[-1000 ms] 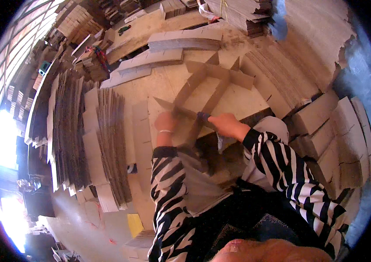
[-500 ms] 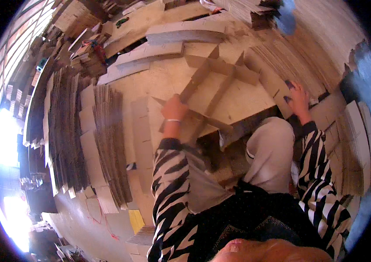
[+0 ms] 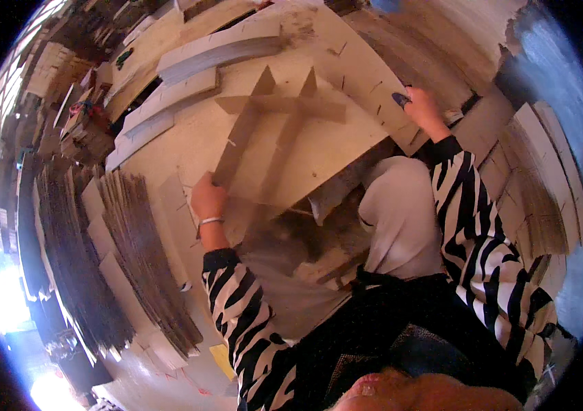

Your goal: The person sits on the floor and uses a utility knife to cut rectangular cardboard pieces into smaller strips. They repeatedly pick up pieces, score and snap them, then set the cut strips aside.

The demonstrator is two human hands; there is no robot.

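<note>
A cardboard divider grid (image 3: pixel 275 104) of interlocked slotted strips stands on edge on the plywood board (image 3: pixel 329 154). My left hand (image 3: pixel 209 197), with a white band at the wrist, is closed on the grid's near left corner. Blur hides part of the grid's near end. At the right, my right hand (image 3: pixel 423 109) is closed on the near end of a long slotted cardboard strip (image 3: pixel 360 65), beside a stack of such strips (image 3: pixel 418 51). A dark cover shows on one of its fingertips.
Flat cardboard strips (image 3: pixel 219 51) lie in piles at the board's far left. Tall cardboard stacks (image 3: pixel 82 253) stand at the left. More cardboard sheets (image 3: pixel 528 198) are at the right. My bent knee (image 3: pixel 401 198) is close to the board's near edge.
The whole view has turned and shifted. My right hand has closed on a slotted strip, which now shows more of its face beside the stack. My left hand stays at the grid's corner.
</note>
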